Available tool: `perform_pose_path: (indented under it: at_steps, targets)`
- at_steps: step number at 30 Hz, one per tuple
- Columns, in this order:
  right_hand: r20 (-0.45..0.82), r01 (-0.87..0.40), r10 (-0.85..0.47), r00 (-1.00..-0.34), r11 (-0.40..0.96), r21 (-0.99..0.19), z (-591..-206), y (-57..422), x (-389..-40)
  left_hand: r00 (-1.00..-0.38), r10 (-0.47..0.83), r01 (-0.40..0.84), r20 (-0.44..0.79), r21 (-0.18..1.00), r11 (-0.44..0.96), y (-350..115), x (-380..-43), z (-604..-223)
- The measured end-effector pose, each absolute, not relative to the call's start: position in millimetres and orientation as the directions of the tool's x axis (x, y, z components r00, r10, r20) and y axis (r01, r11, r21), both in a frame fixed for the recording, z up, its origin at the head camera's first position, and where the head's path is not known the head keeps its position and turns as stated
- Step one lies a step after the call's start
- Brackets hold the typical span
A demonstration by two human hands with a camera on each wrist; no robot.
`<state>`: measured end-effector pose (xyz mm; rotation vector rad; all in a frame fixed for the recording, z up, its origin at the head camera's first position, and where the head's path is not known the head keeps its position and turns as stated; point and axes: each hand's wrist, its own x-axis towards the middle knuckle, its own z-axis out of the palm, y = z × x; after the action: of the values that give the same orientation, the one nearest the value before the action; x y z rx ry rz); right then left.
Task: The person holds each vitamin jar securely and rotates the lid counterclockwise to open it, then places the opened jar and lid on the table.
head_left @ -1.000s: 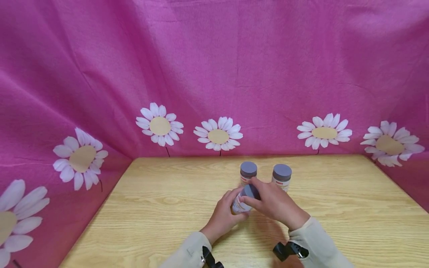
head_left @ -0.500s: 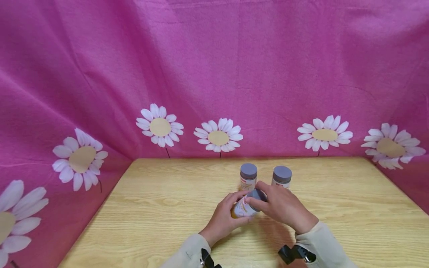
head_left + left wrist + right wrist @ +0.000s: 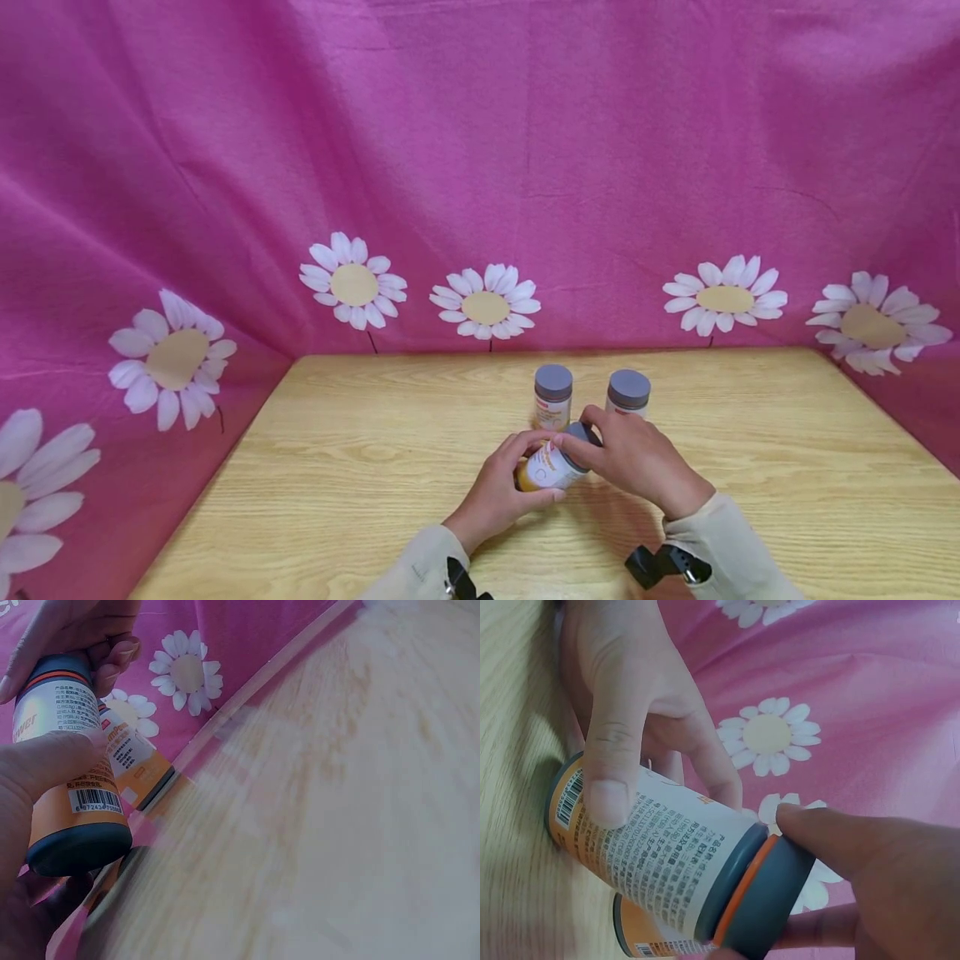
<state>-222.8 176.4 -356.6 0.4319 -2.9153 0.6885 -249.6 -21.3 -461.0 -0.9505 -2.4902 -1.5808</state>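
Two capped bottles stand upright near the middle of the desk's (image 3: 360, 500) far edge: a left bottle (image 3: 552, 400) and, a little nearer the right edge, a right bottle (image 3: 628, 390), well apart from each other. Behind that edge hangs a pink cloth (image 3: 600, 167) printed with daisies. The right hand (image 3: 637, 458) blocks the lower part of the right bottle from the head view; the held bottle (image 3: 551, 469) and fingers cover the foot of the left one.

The held bottle is tilted, lid (image 3: 769, 896) toward the right edge, on the near side of the standing pair. The left hand (image 3: 492, 493) has its fingers curled around the body, thumb across the label; the right hand pinches the lid between thumb and fingers.

Compared with a second ago, the held bottle leans farther over, the right hand has shifted rightward, and more of the left bottle's label shows.
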Motion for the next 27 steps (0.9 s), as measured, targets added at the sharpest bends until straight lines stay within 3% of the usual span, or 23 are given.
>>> perform_pose_path:
  at_steps: [27]
  targets:
    - [0.169, -0.394, -0.356, -0.919, 0.813, -0.43, -355.9, 180.6, -222.2, -0.831, 0.484, 0.429, 0.275, 0.871, 0.241, -23.0, -250.3, -457.1]
